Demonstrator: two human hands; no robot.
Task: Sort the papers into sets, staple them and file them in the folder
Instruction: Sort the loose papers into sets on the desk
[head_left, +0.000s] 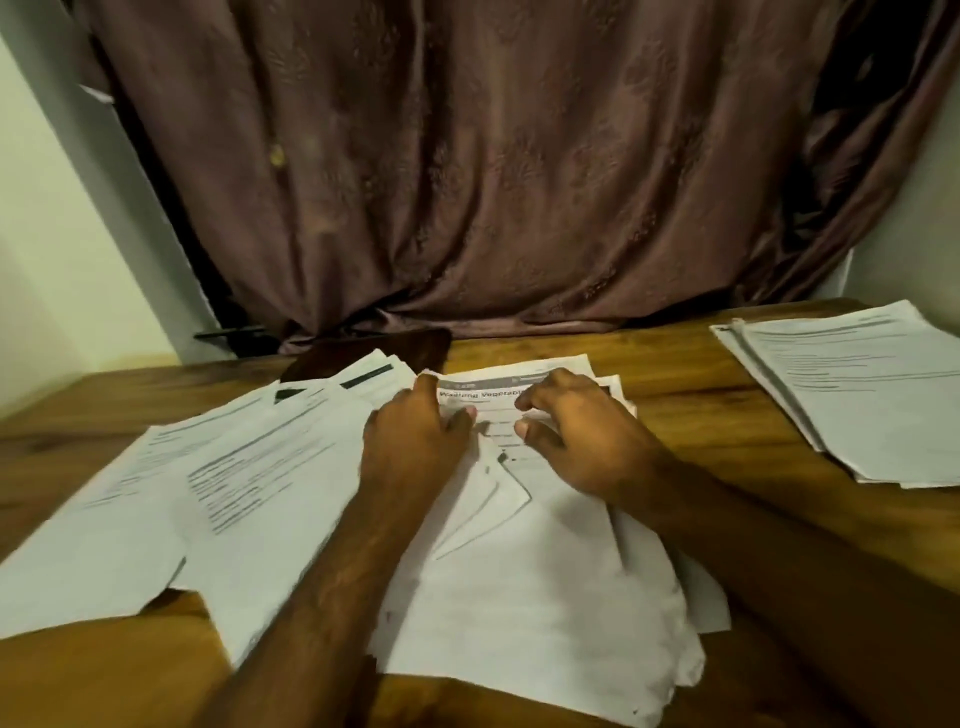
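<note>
Big brown wooden table (675, 415), white printed paper pile (519, 571) right in front of me. My left hand (415, 436) and right hand (571, 436) both rest on its top sheet, fingers loosely curled, thumbs touching paper; can't tell if anything's pinched. Dark folder-ish thing (374, 353) half buried, blurry. Right stack (862, 395) gets cut off.

Two bare forearms reach in from the bottom edge, sleeveless as far as seen, the left hand (415, 436) and right hand (576, 436) without gloves.
</note>
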